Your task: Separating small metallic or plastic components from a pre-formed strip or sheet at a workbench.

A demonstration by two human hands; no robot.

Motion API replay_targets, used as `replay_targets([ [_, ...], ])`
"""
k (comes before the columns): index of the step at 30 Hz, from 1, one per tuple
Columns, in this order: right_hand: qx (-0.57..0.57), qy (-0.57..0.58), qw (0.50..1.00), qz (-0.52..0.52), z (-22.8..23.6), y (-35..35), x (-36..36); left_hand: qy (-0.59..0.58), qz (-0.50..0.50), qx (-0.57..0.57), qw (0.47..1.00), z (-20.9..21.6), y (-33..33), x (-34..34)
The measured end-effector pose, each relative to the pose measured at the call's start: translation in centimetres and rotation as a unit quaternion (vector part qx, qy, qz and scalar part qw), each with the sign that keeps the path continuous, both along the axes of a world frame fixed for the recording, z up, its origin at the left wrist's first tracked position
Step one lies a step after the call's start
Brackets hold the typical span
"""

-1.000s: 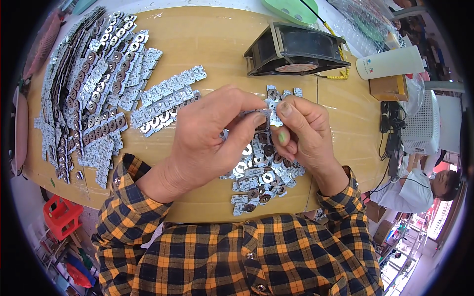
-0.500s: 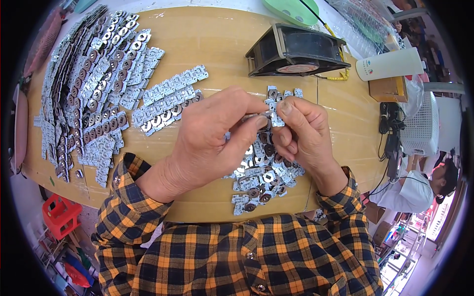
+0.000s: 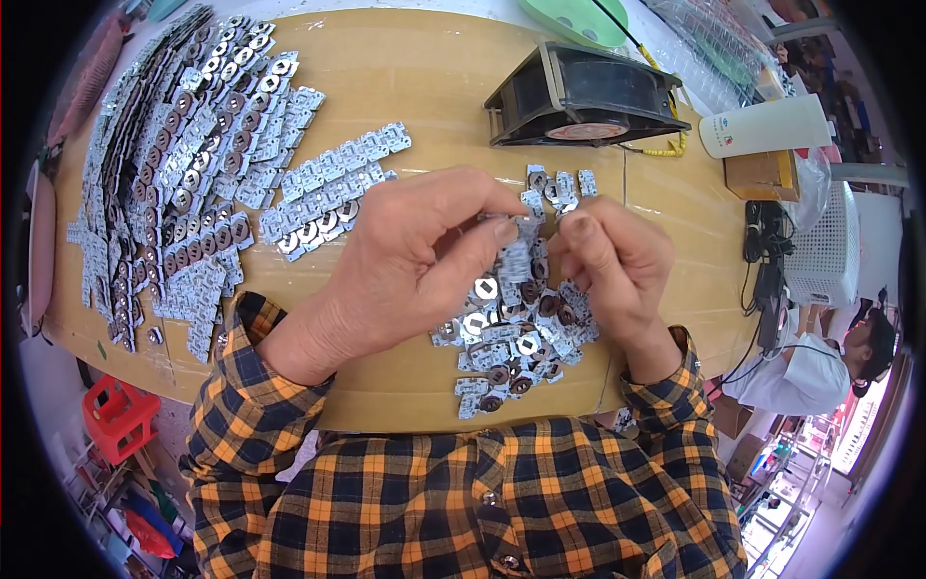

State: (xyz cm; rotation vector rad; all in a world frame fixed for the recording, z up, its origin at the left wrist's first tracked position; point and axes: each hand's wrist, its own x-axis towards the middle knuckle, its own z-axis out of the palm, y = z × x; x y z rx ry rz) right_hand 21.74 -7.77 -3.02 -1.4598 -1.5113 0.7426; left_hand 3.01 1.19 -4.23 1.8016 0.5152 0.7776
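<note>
Nearest you, the loose heap of small metal parts (image 3: 516,338) lies on the bench (image 3: 434,87) just under both wrists. Above it your left hand (image 3: 405,261) and right hand (image 3: 612,256) meet, fingers pinched shut from both sides on one small silver plate (image 3: 528,205); it sits btwn the two thumb tips, a bit above the heap, not touching it. Its long axis looks roughly up-down in view, but fingers hide most of it, so can't say for sure. Right hand's fingertip is slightly closer to the plate's middle; left grips the edge. Further out, the sorted rows of plates (image 3: 183,164) lie well to your left, the black fan (image 3: 584,96) beyond the hands
</note>
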Motion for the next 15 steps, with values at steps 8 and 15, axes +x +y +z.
replay_targets([
  [8, 0.04, -0.07, 0.995, 0.054, -0.3, 0.4, 0.1, -0.021, -0.03, -0.196, 0.98, 0.3, -0.4, 0.1],
  [15, -0.015, 0.082, 0.996, -0.003, 0.3, 0.1, -0.7, -0.064, -0.015, -0.283, 0.957, 0.7, -0.4, 0.1],
])
